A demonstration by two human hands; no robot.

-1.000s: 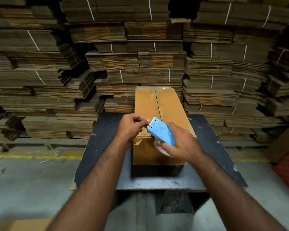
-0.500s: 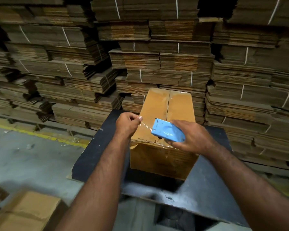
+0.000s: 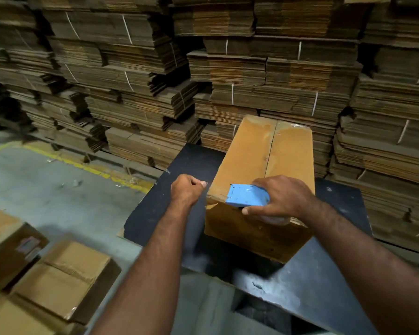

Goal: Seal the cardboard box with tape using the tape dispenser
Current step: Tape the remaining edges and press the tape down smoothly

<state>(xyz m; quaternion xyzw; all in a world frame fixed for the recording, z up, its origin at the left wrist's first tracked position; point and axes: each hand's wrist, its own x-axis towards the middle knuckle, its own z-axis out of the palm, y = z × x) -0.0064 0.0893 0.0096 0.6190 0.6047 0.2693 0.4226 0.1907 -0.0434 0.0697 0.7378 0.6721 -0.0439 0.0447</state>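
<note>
While the right hand (image 3: 279, 198) wraps around the blue tape dispenser (image 3: 248, 195), fingers over the top and thumb curled under its near edge, the tool rests on the near end of the cardboard box (image 3: 264, 165), just above the near top edge. The box lies lengthwise on a dark table (image 3: 324, 286), its two top flaps closed along a centre seam that runs away from the person. Shiny tape shows at the far end of that seam. The left hand (image 3: 186, 192) is closed into a loose fist just left of the box's near corner, thumb and forefinger pressed together; whether they pinch a strand of tape I cannot tell. Bundled flat cardboard (image 3: 252, 68) is stacked behind, and other boxes (image 3: 65, 274) sit on the floor at lower left.
</note>
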